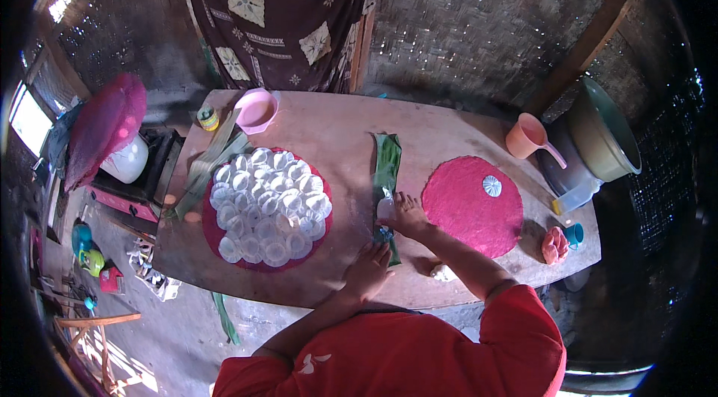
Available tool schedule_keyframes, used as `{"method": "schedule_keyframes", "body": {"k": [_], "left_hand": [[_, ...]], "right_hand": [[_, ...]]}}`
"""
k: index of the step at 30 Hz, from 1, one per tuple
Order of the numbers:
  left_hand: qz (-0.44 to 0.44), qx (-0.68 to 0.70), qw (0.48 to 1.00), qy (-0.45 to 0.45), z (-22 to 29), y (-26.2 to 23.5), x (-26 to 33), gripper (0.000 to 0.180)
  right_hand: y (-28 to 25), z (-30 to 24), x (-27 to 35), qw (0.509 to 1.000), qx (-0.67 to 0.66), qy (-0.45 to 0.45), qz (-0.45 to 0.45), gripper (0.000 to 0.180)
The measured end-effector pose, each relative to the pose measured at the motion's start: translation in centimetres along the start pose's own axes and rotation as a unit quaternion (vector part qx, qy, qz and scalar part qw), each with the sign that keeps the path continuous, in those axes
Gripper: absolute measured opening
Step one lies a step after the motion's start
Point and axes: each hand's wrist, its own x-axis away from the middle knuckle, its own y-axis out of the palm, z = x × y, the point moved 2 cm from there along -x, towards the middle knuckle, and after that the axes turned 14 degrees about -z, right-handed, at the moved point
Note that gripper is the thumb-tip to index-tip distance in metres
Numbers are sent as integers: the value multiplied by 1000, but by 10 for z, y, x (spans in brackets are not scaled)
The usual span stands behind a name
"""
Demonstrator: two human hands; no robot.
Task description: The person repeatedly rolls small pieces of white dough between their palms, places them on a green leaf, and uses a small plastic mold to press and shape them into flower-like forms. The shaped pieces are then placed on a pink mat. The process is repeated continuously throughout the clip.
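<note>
A long green leaf strip, likely banana leaf, lies lengthwise on the table in front of me. On it rests a small flat white piece, with something clear and bluish beside it. My right hand lies at the right edge of the strip, fingers stretched toward the white piece. My left hand rests flat by the strip's near end, fingers extended. To the left, many small white ribbed cups cover a round red mat. On the right, another red mat carries a single white ribbed disc.
A pink bowl, a small yellow-green jar and dry leaf strips sit at the far left. Rightward are an orange dipper, a large bucket, a blue cup, a pink bundle and a whitish lump.
</note>
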Motion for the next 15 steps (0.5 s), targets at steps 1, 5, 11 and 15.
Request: {"method": "schedule_keyframes", "body": {"k": [1, 5, 11, 15], "left_hand": [[-15, -7, 1000, 5, 1, 1, -2, 59], [-26, -21, 999, -11, 5, 5, -8, 60], [-33, -60, 998, -2, 8, -1, -11, 59], [-2, -67, 997, 22, 9, -4, -8, 59]], "right_hand": [[1, 0, -1, 1000, 4, 5, -2, 96], [1, 1, -6, 999, 8, 23, -40, 113], [-11, 19, -35, 1000, 6, 19, 14, 106], [-25, 39, -71, 999, -16, 23, 36, 97]]}}
